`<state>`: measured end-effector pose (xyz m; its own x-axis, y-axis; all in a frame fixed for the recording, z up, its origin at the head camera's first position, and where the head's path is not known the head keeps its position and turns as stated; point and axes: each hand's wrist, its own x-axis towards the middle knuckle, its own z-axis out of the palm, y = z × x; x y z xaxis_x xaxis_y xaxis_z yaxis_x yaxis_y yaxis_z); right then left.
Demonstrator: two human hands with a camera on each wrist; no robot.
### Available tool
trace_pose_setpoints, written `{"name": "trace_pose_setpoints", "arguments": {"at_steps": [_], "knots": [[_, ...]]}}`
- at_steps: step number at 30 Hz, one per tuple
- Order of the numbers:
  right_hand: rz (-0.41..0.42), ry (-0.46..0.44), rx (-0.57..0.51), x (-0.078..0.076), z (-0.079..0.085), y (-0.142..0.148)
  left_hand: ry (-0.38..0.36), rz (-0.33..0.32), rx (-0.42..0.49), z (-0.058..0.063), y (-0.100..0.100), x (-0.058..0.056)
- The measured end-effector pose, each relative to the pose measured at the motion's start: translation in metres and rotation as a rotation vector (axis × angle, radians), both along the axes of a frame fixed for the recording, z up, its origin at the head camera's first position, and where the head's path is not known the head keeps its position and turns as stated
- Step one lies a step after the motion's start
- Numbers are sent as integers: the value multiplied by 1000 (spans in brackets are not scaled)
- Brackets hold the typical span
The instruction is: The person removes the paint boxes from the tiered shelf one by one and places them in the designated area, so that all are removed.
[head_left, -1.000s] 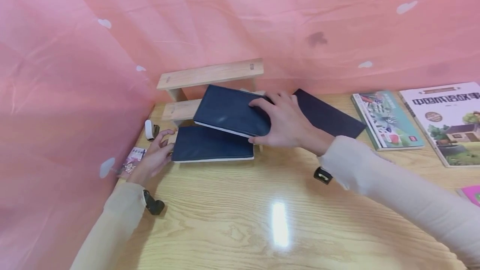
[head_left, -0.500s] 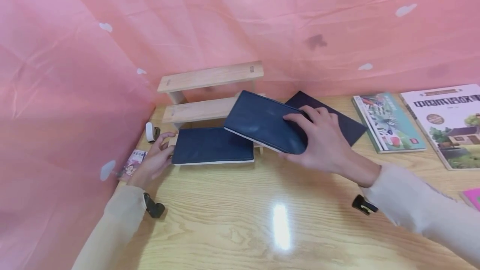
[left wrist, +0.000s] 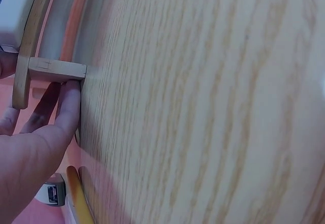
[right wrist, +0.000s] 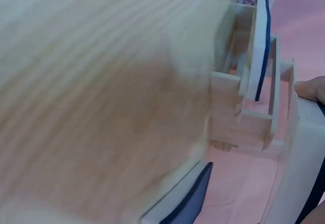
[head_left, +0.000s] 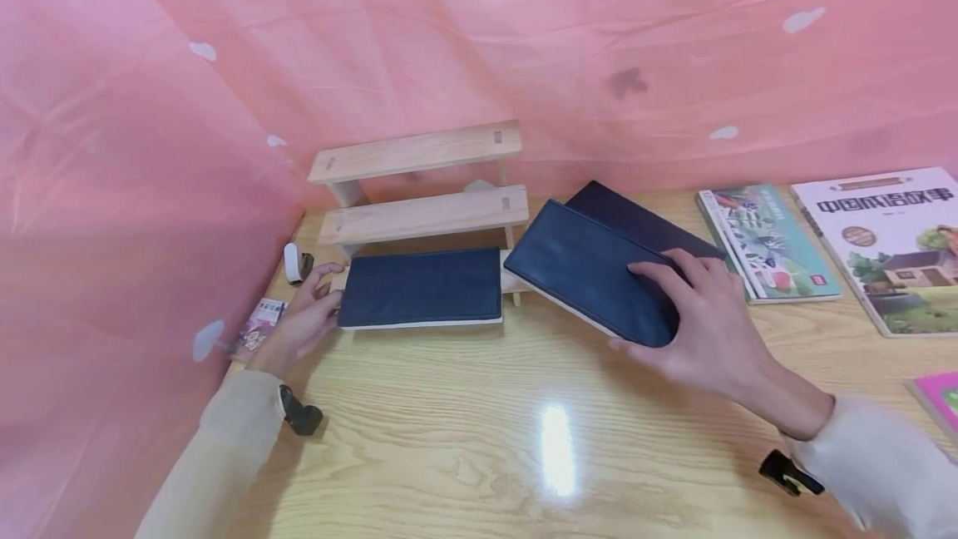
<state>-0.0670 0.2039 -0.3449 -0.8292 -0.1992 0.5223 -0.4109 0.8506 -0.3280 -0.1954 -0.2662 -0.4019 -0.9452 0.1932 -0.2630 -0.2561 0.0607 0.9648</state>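
Navy notebook (head_left: 591, 270) hangs beside the rack (head_left: 427, 217) in the right hand's (head_left: 709, 327) grip — not yet set down like the darker notebook (head_left: 644, 220); the left hand (head_left: 303, 316) grips the rack, another notebook (head_left: 421, 289) on it.

A 3-step rack (head_left: 422, 215) stands at the back left of the counter (head_left: 441, 422), a notebook (head_left: 421, 288) lying on its front step, the left hand (head_left: 308, 316) at that step's left end. Right of the rack, the right hand (head_left: 714, 331) holds a 2nd notebook (head_left: 587, 269) before a 3rd notebook (head_left: 636, 223). Farther right lie 2 books (head_left: 771, 244).
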Motion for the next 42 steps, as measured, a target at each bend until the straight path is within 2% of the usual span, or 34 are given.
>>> {"name": "trace_pose_setpoints", "arguments": {"at_steps": [15,22,27,35,42], "knots": [[-46,-30,-28,22,-25,19,-1,1,-6,2,-4,3],[-84,-85,6,32,-38,23,-28,2,-23,12,1,2],[-94,-122,9,32,-44,21,-46,-1,-21,17,6,4],[-109,-165,21,29,-51,17,-39,20,-54,5,0,1],[-125,-215,21,29,-57,17,-23,2,-25,0,0,0]]}}
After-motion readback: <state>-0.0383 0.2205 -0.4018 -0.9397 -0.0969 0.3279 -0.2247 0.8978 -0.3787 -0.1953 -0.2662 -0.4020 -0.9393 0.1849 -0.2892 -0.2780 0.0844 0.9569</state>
